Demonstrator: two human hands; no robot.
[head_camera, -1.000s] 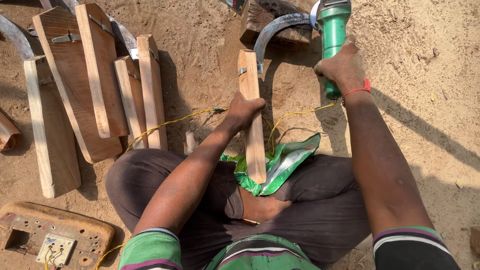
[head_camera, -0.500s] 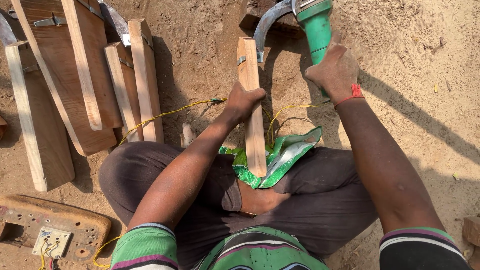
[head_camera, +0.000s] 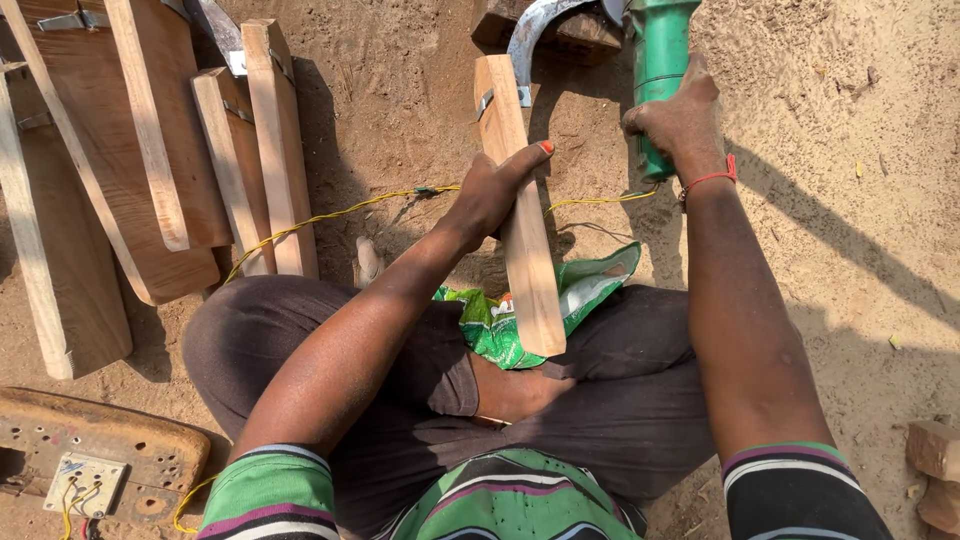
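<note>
While dry, gritty sandy ground (head_camera: 860, 230) fills most of the frame, the biggest things on it are the flat, pale wooden boards with metal brackets (head_camera: 130, 170) spread over the upper left. Below them, at the lower left edge, lies a worn brown panel with round holes and a white electrical socket plate (head_camera: 85, 462), yellow wires at its corner. A thin yellow cable (head_camera: 320, 217) runs across the dirt toward the centre. At centre stands a long, smooth rectangular pale wooden handle (head_camera: 522, 240), tilted, its lower end on a crumpled green plastic bag (head_camera: 500, 325) in the seated person's lap, its upper end fitted with a curved grey metal blade (head_camera: 535, 35). The left hand (head_camera: 490, 195) is closed around the handle's middle. At top right, the right hand (head_camera: 680, 125) is wrapped tight around a green cylindrical plastic power tool (head_camera: 658, 70), a red thread at the wrist.
</note>
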